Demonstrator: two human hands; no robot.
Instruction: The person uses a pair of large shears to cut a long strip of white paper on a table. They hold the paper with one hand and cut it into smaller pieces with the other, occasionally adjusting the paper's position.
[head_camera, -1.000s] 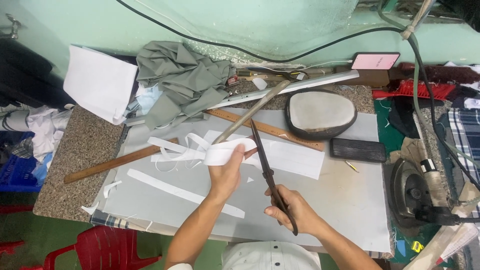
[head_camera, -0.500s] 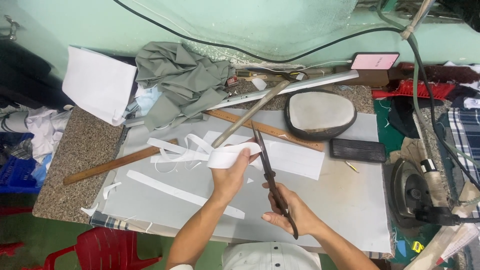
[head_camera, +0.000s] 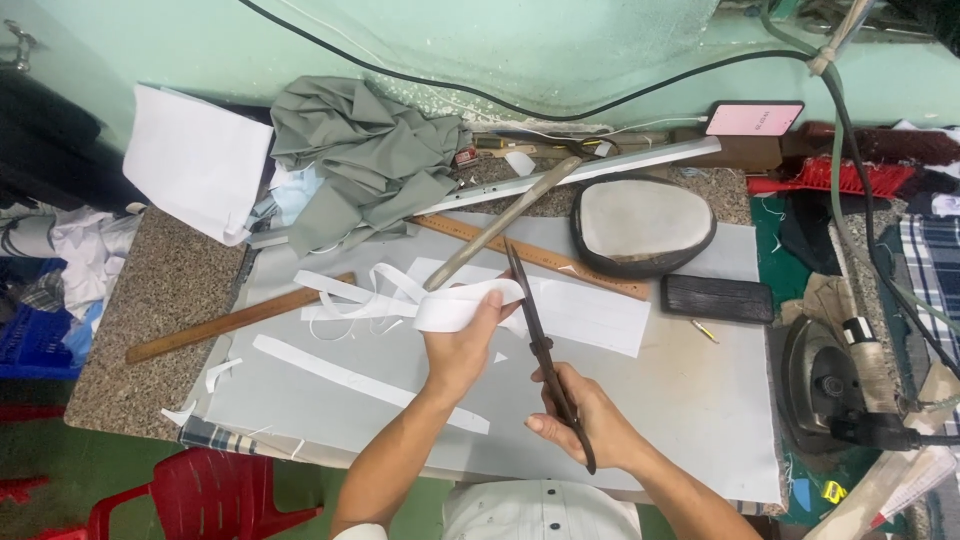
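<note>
The left hand (head_camera: 462, 345) is curled closed around a folded white fabric strip (head_camera: 455, 308), thumb on top, holding it up above the pale grey work mat (head_camera: 680, 400). The right hand (head_camera: 583, 420) is closed through the handles of long dark metal scissors (head_camera: 535, 335), whose blades stand slightly apart with their tips just beside the strip's right end. The strip's loose tail loops left toward more white strips (head_camera: 350, 300) lying on the mat.

A pink rectangular card (head_camera: 752, 119) leans against the green wall at the back, right of centre. A white paper sheet (head_camera: 195, 160) sits propped at the far left.

A crumpled grey-green cloth (head_camera: 365, 155) lies heaped at the back. 2 wooden rulers (head_camera: 220, 325) rest on the mat, with a long metal straightedge (head_camera: 600, 168) behind them. An oval padded pressing cushion (head_camera: 642, 225) with a dark rim sits beside a black rectangular block (head_camera: 715, 297). The speckled granite counter (head_camera: 150, 320) shows at the left, and a dark iron (head_camera: 825, 385) stands at the right.
</note>
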